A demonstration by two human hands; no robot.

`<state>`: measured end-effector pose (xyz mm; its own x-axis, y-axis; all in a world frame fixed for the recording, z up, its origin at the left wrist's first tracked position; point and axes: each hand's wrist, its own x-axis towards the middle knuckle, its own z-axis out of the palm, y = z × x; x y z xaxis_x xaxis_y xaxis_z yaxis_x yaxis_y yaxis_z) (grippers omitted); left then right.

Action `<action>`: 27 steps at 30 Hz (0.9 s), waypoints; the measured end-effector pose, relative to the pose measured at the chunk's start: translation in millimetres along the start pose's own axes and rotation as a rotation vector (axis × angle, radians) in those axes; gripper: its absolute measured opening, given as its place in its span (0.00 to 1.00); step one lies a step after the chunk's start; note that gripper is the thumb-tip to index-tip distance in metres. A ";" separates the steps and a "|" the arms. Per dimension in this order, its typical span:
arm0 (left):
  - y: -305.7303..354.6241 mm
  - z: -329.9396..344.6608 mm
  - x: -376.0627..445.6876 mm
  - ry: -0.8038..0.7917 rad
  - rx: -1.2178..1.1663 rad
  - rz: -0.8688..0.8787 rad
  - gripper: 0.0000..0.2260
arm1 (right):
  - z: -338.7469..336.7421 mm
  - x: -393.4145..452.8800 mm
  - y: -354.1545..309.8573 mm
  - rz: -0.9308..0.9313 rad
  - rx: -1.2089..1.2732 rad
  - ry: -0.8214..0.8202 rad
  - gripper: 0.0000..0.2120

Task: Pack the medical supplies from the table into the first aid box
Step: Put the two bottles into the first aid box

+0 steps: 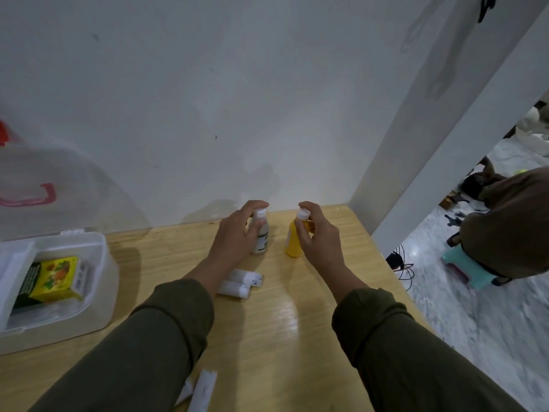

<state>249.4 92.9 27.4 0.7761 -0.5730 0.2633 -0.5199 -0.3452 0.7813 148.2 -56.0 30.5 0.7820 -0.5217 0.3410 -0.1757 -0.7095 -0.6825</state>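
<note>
Small white plastic bottle [261, 233] and yellow plastic bottle [294, 242] stand upright near desk [267, 322] far edge. Left hand [237, 233] grips white one, right hand [318, 236] yellow. Open clear box [98, 263] at left edge, nearer left hand.

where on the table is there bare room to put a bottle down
Bare wood lies between the two sleeves, in front of the white tubes, and between the clear plastic first aid box and the left hand. It is crowded at the back, where both hands, the right one too, close around the white bottle and yellow bottle.
</note>
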 end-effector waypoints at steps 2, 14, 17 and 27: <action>2.8 -6.3 0.8 -0.003 0.003 -0.005 0.12 | -2.1 0.3 -6.7 0.006 0.005 -0.013 0.15; 32.1 -124.1 -8.0 0.133 0.052 -0.039 0.07 | -5.3 5.3 -113.3 -0.086 0.032 -0.046 0.10; 29.6 -167.7 -16.5 0.154 0.085 -0.024 0.06 | 7.4 1.8 -153.1 -0.106 0.055 -0.050 0.10; -11.9 -293.3 -48.4 0.109 -0.023 -0.144 0.08 | 83.1 -30.4 -269.1 -0.009 0.312 -0.055 0.10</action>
<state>322.6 342.8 171.3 0.8768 -0.4342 0.2064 -0.3932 -0.4006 0.8276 221.3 190.2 150.0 0.8154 -0.4833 0.3186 0.0172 -0.5300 -0.8478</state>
